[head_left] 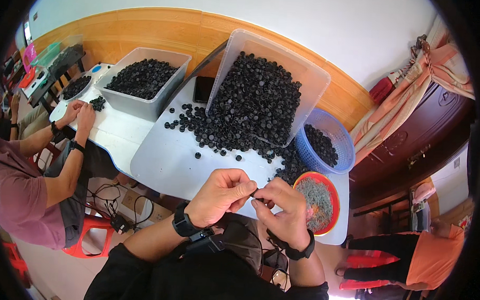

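My left hand [220, 194] and my right hand [282, 207] meet just above the near edge of the white table [165, 163]. Between their fingertips they pinch a small black cap [255, 193], mostly hidden by the fingers. To the right of my right hand stands a red bowl [329, 190] filled with thin grey metal pieces. Behind my hands a heap of loose black caps [219, 133] spills from a tilted clear tub [306, 78].
A blue basket [338, 135] of black caps stands right of the tub. A grey bin [130, 101] of caps and a dark phone [203, 89] lie farther back. A person in a pink shirt [16, 195] works at the left; another person in orange [432, 260] sits at right.
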The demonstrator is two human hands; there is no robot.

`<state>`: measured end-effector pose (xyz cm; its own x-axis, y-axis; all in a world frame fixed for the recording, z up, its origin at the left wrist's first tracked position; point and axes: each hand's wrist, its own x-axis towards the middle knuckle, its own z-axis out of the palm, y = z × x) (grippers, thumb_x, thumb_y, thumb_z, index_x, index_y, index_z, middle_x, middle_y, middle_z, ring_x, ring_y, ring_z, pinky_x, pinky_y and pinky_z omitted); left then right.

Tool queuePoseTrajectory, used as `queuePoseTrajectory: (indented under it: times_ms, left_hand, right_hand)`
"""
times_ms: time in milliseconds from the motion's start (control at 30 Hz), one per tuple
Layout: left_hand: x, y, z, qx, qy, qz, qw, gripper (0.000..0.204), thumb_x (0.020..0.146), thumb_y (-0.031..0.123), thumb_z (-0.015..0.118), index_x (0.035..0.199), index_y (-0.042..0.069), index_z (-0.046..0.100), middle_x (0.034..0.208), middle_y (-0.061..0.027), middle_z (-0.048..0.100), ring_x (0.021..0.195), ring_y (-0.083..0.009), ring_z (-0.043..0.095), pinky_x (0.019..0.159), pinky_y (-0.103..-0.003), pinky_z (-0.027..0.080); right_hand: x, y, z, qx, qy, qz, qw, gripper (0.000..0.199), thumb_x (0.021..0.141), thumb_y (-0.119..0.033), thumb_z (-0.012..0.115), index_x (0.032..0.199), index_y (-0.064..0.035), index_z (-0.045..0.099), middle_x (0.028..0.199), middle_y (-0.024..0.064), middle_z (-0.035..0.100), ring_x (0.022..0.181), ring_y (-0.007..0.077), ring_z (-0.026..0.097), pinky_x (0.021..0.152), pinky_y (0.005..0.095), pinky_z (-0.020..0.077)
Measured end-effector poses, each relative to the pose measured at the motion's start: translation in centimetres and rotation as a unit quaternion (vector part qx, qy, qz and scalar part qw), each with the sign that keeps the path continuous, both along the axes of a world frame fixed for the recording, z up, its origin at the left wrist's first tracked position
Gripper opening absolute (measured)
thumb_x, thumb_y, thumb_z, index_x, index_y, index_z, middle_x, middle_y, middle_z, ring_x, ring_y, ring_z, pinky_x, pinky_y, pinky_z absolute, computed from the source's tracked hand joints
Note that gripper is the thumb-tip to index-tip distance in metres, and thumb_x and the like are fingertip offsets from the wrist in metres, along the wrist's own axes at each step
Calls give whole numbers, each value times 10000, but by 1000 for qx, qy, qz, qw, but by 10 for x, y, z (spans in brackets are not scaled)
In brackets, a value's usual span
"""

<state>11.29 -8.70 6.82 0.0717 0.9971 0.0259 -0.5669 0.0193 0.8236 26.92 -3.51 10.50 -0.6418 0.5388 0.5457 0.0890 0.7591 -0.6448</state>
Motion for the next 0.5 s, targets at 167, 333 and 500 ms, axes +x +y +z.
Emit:
queuePoseTrajectory:
  times_ms: [167,333,500]
  left_hand:
    - [4,2,-3,4,31,1,999,205,895,223,559,811,36,570,605,21,508,520,-35,439,455,-176,328]
    - [8,-1,1,67,82,45,993,164,877,156,570,948,8,583,744,-2,549,647,-59,500,573,-195,408]
    - [3,0,-2,108,112,45,987,169,855,88,575,988,-16,574,827,-22,554,709,-83,522,628,-213,437]
  right_hand:
    - [2,0,-4,-74,20,-4,997,112,694,51,659,781,2,608,672,45,541,561,93,523,475,200,417]
    - [4,-1,-10,-227,87,-39,969,87,715,54,650,772,10,601,694,21,557,588,56,509,520,186,418]
    - [4,-3,-8,-326,106,-18,939,78,741,53,642,798,10,610,731,8,560,632,36,504,552,172,415]
